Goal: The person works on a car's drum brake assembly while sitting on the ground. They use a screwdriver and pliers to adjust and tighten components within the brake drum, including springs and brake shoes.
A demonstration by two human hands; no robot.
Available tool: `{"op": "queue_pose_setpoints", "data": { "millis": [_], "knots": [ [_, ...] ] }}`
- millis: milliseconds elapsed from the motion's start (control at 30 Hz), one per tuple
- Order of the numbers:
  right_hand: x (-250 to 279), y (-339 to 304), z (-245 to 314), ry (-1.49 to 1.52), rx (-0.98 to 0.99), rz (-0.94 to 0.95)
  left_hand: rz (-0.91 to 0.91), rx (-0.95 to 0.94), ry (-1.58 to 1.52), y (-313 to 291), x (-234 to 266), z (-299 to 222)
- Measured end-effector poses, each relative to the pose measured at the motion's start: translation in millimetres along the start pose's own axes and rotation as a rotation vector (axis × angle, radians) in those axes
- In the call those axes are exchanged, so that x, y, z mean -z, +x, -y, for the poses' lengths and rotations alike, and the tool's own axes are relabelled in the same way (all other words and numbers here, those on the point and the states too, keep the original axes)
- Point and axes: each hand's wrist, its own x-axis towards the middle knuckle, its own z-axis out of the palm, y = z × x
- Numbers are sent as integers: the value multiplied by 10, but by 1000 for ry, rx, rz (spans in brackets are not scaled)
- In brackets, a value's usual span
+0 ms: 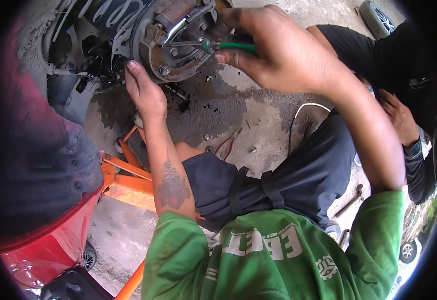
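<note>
A green-handled screwdriver (236, 47) is held in the right hand (283, 52); its handle is pinched between the thumb and the bent fingers, and its metal shaft is pointed leftward across the face of a rusty, round brake assembly (153, 59). At the left edge of that assembly the left hand (148, 97) is placed, thumb raised toward the rim; its other fingers are largely hidden, so whether anything is pinched by them cannot be told. A bright silver piece (178, 30) is seen slanted across the assembly above the shaft, though whether it is a tool or a fitted part cannot be made out.

Behind the assembly, to the upper left, a pale coil spring (121, 12) is partly shown. An orange jack (131, 187) is set on the concrete floor (273, 120), near a red body panel (53, 242). The floor is darkened by a wet stain (203, 117) below the assembly, and red-handled pliers (227, 145) are left lying nearby. At the right, a co-worker dressed in black is seen; a dark watch (416, 149) is worn at the wrist, just beside the co-worker's hand (401, 120). A loose wheel (378, 19) is laid farther back.
</note>
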Motion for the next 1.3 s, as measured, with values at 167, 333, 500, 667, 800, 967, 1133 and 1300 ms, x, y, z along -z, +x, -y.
{"op": "queue_pose_setpoints", "data": {
  "millis": [167, 333, 500, 667, 800, 967, 1133, 1300],
  "knots": [
    [280, 207, 371, -81, -133, 279, -8, 16, -7, 23, -42, -45],
    [181, 207, 371, -382, 131, 173, -74, 42, 11, -38, -107, -110],
    [22, -4, -131, -411, 273, 82, -40, 27, 155, 7, -85, -40],
    [9, -99, -139, -14, -62, 1, -318, -282, 349, -134, -142, 0],
    [-10, -119, -86, 136, -362, 129, -323, -570, 464, -454, -311, -149],
    [20, -74, -86, 94, -144, 99, -171, -40, -116, -503, -822, -253],
    [221, 95, -142, 11, -98, 254, -300, -43, -204, -352, -1019, -268],
    [283, 296, -286, 95, 14, 321, -345, -127, -220, -299, -1055, -280]
  ]
}}
